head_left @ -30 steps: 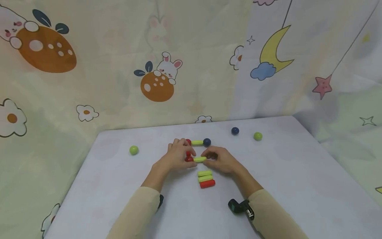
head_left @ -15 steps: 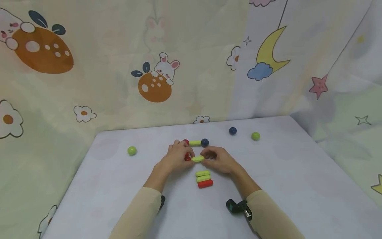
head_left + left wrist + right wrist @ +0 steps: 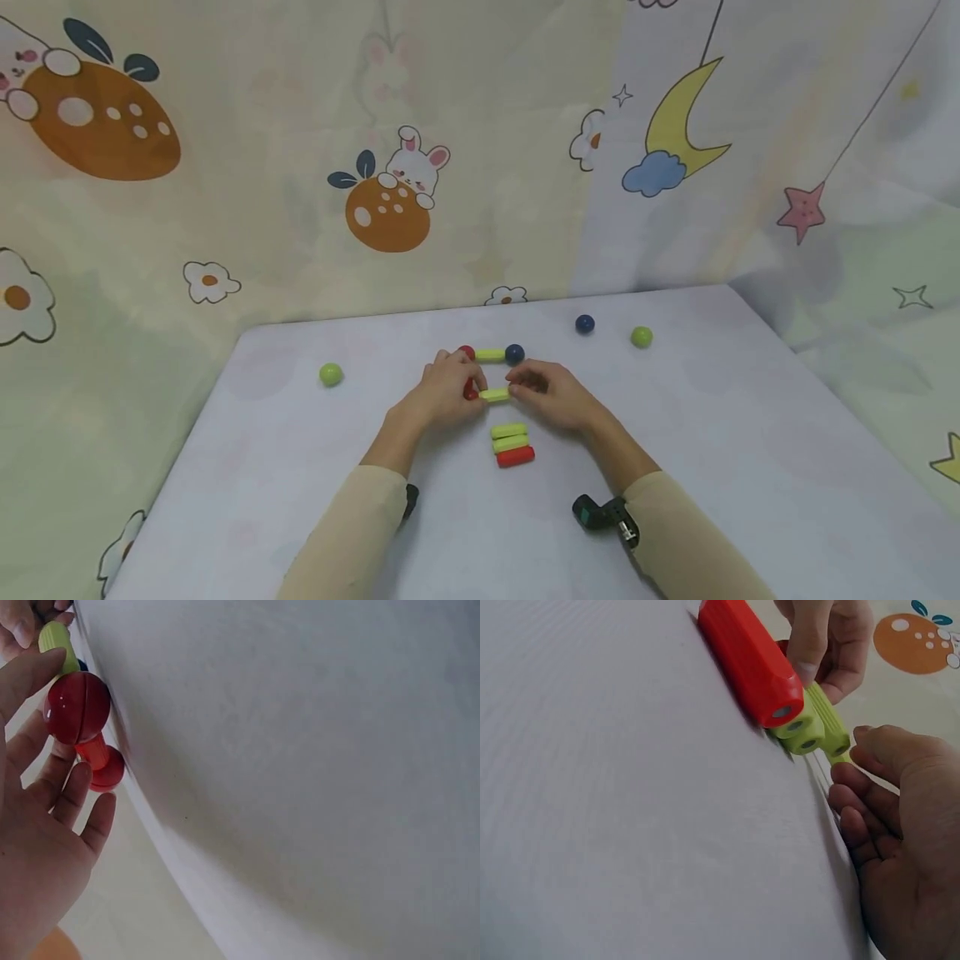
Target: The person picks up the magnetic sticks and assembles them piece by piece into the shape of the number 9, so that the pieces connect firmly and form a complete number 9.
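Observation:
My left hand (image 3: 450,387) pinches a yellow-green magnetic rod (image 3: 495,395) near its left end, thumb along its side. In the left wrist view that rod meets a red ball (image 3: 78,709), from which a short red rod (image 3: 91,751) runs to a second red ball (image 3: 109,771). The left fingers lie around this red part and hide much of it from the head view. My right hand (image 3: 558,396) is at the rod's other end, fingers loosely bent. In the right wrist view, its thumb and fingertips stand slightly apart around the bare metal-tipped end (image 3: 841,748).
Behind the hands, a yellow-green rod (image 3: 490,355) links a red ball (image 3: 467,352) and a dark blue ball (image 3: 514,354). Nearer lie two yellow-green rods (image 3: 510,444) and a red rod (image 3: 516,457). Loose balls include green (image 3: 331,374), blue (image 3: 585,324) and green (image 3: 641,337).
The right fingers have loosened from the rod's right end and drawn slightly back. My left hand keeps its hold on the rod. The view has shifted slightly.

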A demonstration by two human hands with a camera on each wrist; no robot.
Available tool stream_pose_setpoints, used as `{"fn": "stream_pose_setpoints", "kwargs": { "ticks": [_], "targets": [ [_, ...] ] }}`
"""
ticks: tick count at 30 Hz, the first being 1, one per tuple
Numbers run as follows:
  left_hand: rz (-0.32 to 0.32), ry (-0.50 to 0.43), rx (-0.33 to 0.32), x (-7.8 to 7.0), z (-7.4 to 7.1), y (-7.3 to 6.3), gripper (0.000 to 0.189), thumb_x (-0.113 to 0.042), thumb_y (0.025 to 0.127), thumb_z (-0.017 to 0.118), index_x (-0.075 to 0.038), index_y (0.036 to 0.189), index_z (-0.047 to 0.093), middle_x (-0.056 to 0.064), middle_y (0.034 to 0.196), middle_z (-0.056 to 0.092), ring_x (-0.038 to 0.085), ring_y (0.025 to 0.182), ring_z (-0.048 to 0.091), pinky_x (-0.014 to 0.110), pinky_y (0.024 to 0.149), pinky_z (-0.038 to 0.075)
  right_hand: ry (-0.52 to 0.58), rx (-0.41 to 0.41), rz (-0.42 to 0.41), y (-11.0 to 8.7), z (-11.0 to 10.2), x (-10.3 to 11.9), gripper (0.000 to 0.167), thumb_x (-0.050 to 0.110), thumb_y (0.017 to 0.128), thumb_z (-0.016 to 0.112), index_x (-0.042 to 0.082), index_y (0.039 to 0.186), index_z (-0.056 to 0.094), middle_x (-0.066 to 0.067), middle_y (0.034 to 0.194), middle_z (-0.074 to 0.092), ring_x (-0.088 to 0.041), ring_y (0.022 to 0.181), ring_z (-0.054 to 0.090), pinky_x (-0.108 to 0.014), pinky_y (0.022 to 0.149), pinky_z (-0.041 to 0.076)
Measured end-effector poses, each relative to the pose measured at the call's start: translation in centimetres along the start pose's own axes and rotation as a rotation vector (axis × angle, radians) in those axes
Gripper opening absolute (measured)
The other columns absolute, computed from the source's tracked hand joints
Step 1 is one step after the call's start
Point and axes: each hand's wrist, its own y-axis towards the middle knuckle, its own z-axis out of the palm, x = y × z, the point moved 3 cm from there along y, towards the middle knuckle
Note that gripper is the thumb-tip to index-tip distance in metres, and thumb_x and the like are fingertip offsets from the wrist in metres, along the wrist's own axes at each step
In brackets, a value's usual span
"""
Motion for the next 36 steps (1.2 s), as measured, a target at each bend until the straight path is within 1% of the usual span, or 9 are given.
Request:
{"fn": "stream_pose_setpoints", "kwargs": {
  "ticks": [8, 12, 17, 22, 26, 28, 32, 34, 36],
  "targets": [
    [-0.022, 0.014, 0.008, 0.0, 0.1, 0.3, 0.017, -0.033, 0.088, 0.079, -0.026, 0.1, 0.07, -0.002, 0.117, 0.056, 0.021, 0.114, 0.042, 0.037, 0.087, 0.044, -0.075, 0.002, 0.027, -1.1, -1.7, -0.8, 0.021, 0.027, 0.101, 0.066, 0.018, 0.12, 0.07, 0.008, 0.111, 0.07, -0.013, 0.101, 0.063, -0.037, 0.093, 0.053],
    [-0.015, 0.02, 0.015, 0.0, 0.2, 0.4, 0.018, -0.033, 0.088, 0.079, -0.026, 0.102, 0.07, -0.001, 0.118, 0.056, 0.022, 0.114, 0.042, 0.037, 0.087, 0.043, -0.095, 0.014, 0.037, -1.7, -2.6, -0.7, 0.022, 0.028, 0.101, 0.066, 0.018, 0.121, 0.07, 0.008, 0.111, 0.069, -0.013, 0.102, 0.063, -0.037, 0.096, 0.053],
    [0.016, 0.028, 0.021, -0.1, 0.0, 0.4, 0.018, -0.029, 0.09, 0.076, -0.027, 0.106, 0.072, -0.001, 0.119, 0.057, 0.023, 0.114, 0.041, 0.039, 0.088, 0.04, -0.082, 0.028, 0.002, -2.4, -3.1, 0.2, 0.023, 0.027, 0.1, 0.067, 0.017, 0.121, 0.069, 0.006, 0.113, 0.069, -0.013, 0.103, 0.063, -0.039, 0.097, 0.053],
    [0.044, 0.048, 0.033, -0.3, 0.0, 0.4, 0.015, -0.028, 0.089, 0.077, -0.028, 0.104, 0.074, 0.001, 0.12, 0.058, 0.024, 0.114, 0.042, 0.041, 0.09, 0.038, -0.08, 0.069, -0.095, -3.1, -2.5, 1.4, 0.022, 0.02, 0.099, 0.07, 0.014, 0.12, 0.069, 0.001, 0.115, 0.07, -0.013, 0.102, 0.064, -0.037, 0.093, 0.056],
    [0.045, 0.063, 0.037, -0.2, 0.1, 0.4, 0.012, -0.032, 0.09, 0.077, -0.029, 0.101, 0.075, 0.002, 0.119, 0.057, 0.024, 0.112, 0.042, 0.04, 0.088, 0.038, -0.101, 0.118, -0.193, -3.3, -1.6, 2.3, 0.021, 0.015, 0.097, 0.071, 0.012, 0.118, 0.07, -0.002, 0.113, 0.07, -0.012, 0.1, 0.064, -0.035, 0.09, 0.057],
    [0.047, 0.062, 0.024, -0.2, 0.0, 0.5, 0.011, -0.035, 0.091, 0.075, -0.029, 0.1, 0.076, 0.002, 0.116, 0.056, 0.023, 0.11, 0.042, 0.04, 0.087, 0.038, -0.108, 0.131, -0.229, -3.3, -1.2, 2.6, 0.021, 0.013, 0.097, 0.071, 0.011, 0.118, 0.07, -0.002, 0.112, 0.071, -0.012, 0.1, 0.064, -0.034, 0.089, 0.057],
    [0.049, 0.05, -0.007, -0.3, -0.4, 0.8, 0.016, -0.039, 0.095, 0.071, -0.026, 0.103, 0.077, 0.003, 0.113, 0.054, 0.023, 0.108, 0.042, 0.039, 0.087, 0.039, -0.112, 0.157, -0.243, -2.9, -0.6, 3.0, 0.021, 0.013, 0.095, 0.073, 0.012, 0.116, 0.071, 0.002, 0.109, 0.071, -0.013, 0.101, 0.063, -0.036, 0.09, 0.055],
    [0.049, 0.043, -0.033, -0.3, -0.6, 1.1, 0.02, -0.038, 0.096, 0.07, -0.025, 0.109, 0.075, 0.003, 0.117, 0.054, 0.024, 0.111, 0.043, 0.041, 0.091, 0.041, -0.112, 0.169, -0.236, -2.8, -0.3, 3.0, 0.02, 0.014, 0.095, 0.074, 0.014, 0.115, 0.072, 0.006, 0.108, 0.071, -0.013, 0.102, 0.063, -0.036, 0.091, 0.054],
    [0.046, 0.024, -0.066, -0.2, -0.7, 1.5, 0.028, -0.038, 0.096, 0.07, -0.022, 0.119, 0.072, 0.006, 0.125, 0.052, 0.026, 0.117, 0.043, 0.044, 0.098, 0.043, -0.115, 0.178, -0.229, -2.6, 0.0, 3.2, 0.019, 0.014, 0.095, 0.074, 0.015, 0.114, 0.072, 0.008, 0.107, 0.071, -0.014, 0.102, 0.063, -0.036, 0.091, 0.054]
  ]
}}
